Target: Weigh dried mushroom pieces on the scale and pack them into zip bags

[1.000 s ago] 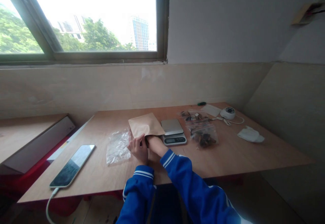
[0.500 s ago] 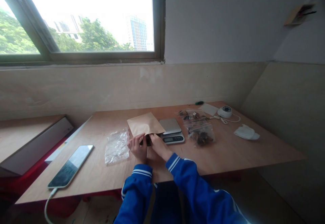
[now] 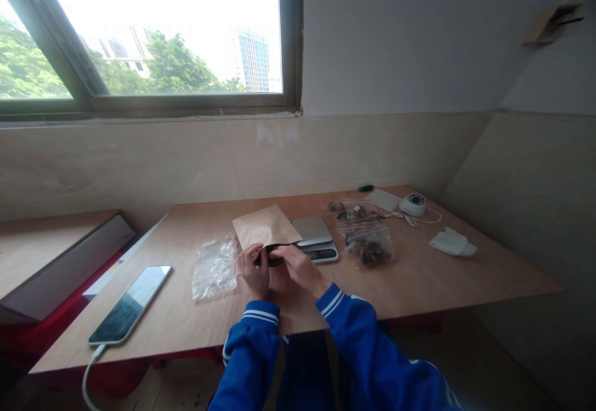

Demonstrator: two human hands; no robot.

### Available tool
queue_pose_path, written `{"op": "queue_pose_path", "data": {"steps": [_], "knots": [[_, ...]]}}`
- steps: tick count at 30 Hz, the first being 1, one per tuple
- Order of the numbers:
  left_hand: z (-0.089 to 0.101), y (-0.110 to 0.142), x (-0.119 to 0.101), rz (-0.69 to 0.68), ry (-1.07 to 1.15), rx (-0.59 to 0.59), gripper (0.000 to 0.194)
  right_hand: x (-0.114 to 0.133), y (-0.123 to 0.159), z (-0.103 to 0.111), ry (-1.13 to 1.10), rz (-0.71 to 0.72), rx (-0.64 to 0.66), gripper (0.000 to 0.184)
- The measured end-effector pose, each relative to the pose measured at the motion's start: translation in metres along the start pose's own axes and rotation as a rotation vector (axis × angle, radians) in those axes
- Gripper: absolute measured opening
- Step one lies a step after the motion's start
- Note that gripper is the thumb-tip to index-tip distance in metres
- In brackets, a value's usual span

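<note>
Paper pouch (image 3: 266, 227): it lies tilted near the middle of the tabletop (image 3: 419, 280), its open mouth towards you, between your two hands.
Left hand (image 3: 255, 269): your fingers are curled onto the near left corner of the pouch mouth, pinching its edge.
Right hand (image 3: 298, 263): your fingers grip the near right side of the mouth, holding it apart; a dark opening shows between the hands.
Arms: both blue sleeves reach in from the near edge, wrists close together.
Scale (image 3: 315, 238): just behind your right hand, touching the pouch.
Clear bag (image 3: 215, 268): flat, just left of your left hand.
</note>
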State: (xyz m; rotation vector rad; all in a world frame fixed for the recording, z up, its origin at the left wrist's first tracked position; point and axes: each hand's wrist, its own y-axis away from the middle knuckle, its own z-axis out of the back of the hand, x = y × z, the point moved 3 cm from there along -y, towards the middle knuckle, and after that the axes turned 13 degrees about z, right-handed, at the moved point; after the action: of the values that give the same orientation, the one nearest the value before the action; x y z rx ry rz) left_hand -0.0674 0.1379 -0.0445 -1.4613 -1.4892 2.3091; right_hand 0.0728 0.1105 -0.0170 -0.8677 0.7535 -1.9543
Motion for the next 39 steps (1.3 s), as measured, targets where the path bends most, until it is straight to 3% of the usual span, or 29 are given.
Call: {"op": "queue_pose_path", "data": {"steps": [2, 5, 8, 10, 13, 16, 20, 27, 35, 39], "knots": [[0.000, -0.001, -0.001, 0.028, 0.001, 0.001, 0.012, 0.005, 0.005, 0.010, -0.028, -0.020, -0.101, 0.037], [0.000, -0.001, -0.003, 0.031, 0.001, 0.013, 0.012, 0.003, 0.015, 0.026, -0.007, -0.176, -0.325, 0.032], [-0.001, -0.001, -0.003, 0.017, -0.009, 0.029, 0.012, -0.013, 0.023, 0.039, 0.061, -0.380, -0.519, 0.027], [-0.002, -0.001, -0.002, 0.017, -0.018, 0.034, 0.013, -0.031, 0.025, 0.044, 0.090, -0.463, -0.561, 0.027], [-0.003, 0.000, 0.000, 0.020, -0.030, 0.036, 0.013, -0.066, 0.022, 0.046, 0.102, -0.494, -0.481, 0.029], [-0.003, 0.000, 0.002, 0.018, -0.019, 0.035, 0.013, -0.098, 0.019, 0.043, 0.135, -0.488, -0.293, 0.033], [-0.003, 0.000, 0.005, 0.036, 0.009, 0.032, 0.013, -0.120, 0.024, 0.039, 0.160, -0.469, -0.136, 0.036], [-0.005, -0.001, 0.004, 0.004, -0.030, 0.040, 0.013, -0.119, 0.046, 0.043, 0.197, -0.443, -0.058, 0.040], [-0.005, -0.001, 0.002, 0.010, -0.051, 0.041, 0.013, -0.128, 0.058, 0.063, 0.222, -0.543, -0.029, 0.048], [-0.005, -0.002, 0.001, 0.001, -0.037, 0.028, 0.011, -0.109, 0.047, 0.074, 0.217, -0.458, -0.163, 0.042]]}}
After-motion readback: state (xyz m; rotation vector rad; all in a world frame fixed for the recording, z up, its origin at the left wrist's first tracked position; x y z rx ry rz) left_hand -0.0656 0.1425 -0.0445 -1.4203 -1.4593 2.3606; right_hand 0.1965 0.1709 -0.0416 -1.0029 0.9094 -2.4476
